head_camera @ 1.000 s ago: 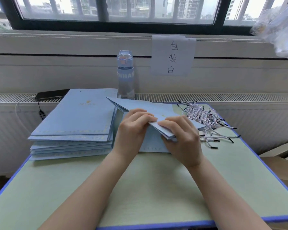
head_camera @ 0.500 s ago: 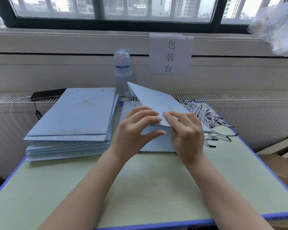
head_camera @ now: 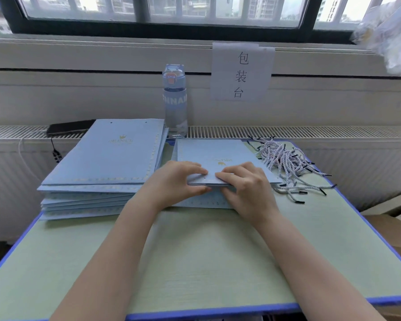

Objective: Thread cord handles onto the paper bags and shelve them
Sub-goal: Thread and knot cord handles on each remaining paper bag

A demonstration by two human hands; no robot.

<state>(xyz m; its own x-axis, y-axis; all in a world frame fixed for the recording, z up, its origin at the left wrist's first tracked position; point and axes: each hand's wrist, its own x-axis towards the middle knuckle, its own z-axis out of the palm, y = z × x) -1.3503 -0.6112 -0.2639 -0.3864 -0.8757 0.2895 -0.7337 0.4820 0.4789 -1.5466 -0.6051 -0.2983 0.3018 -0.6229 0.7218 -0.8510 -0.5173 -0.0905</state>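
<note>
From the head view: pinching the near edge of a flat pale-blue paper bag with the left hand and the right hand, fingers curled over its top face, left thumb tucked under the edge, that edge raised slightly above another flat bag lying on the green worktop. Just left of it, a stack of flat bags; to the right, beside the held bag, a loose heap of twisted cord handles. Behind, standing upright, a clear water bottle, with a dark phone on the radiator grille and a paper sign hung higher up.
</note>
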